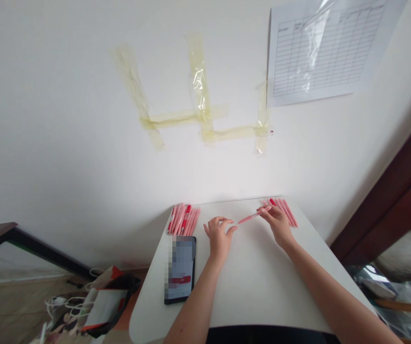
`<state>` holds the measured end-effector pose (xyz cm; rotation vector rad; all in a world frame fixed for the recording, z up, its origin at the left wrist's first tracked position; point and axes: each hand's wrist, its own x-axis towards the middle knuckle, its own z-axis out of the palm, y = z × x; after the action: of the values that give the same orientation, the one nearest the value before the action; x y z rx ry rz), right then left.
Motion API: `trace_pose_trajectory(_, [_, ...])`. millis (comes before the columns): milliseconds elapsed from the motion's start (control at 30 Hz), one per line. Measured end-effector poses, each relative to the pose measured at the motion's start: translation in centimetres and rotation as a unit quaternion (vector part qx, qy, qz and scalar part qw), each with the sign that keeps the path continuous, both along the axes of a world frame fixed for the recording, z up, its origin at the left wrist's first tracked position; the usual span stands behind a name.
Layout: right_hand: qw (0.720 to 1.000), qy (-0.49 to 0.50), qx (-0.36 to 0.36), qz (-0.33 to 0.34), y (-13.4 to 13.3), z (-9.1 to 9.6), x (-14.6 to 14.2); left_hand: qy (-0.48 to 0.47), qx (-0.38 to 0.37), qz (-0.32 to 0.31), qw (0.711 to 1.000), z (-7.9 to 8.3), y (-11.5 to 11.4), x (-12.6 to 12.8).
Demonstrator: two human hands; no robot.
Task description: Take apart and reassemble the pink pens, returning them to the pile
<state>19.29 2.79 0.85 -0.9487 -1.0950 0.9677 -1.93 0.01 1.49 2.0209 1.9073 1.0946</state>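
Between the fingertips of my right hand is a slim pink pen, slanting down to the left above the table. My left hand has its thumb and fingers apart with nothing between them, close to the pen's left tip. Beside my right hand lie several pink pens in a row, partly hidden by the fingers; one shows a red part. A larger bunch of pink and red pens rests at the table's back left corner, left of my left hand.
A phone lies on the white table, left of my left forearm. The wall behind carries yellowed tape and a printed sheet. Cables and boxes sit on the floor at left, plastic bags at right.
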Motion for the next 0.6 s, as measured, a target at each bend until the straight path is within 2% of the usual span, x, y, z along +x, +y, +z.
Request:
trace_pose_trajectory(167, [0.976,0.213,-0.042,0.037,0.4,0.2,0.3,0.004,-0.016,0.01,1.0,-0.2,0.0,0.0])
trace_pose_trajectory(333, [0.935,0.339,-0.073,0.078,0.7,0.7,1.0,0.017,-0.021,0.011,1.0,-0.5,0.0,-0.1])
trace_pose_trajectory(467, [0.931,0.335,-0.071,0.124,0.6,1.3,1.6,0.028,-0.034,0.009,0.999,-0.7,0.0,-0.1])
trace_pose_trajectory(600, [0.954,0.257,-0.06,0.145,0.2,1.6,2.0,0.057,-0.061,-0.046,0.995,-1.1,0.0,-0.1])
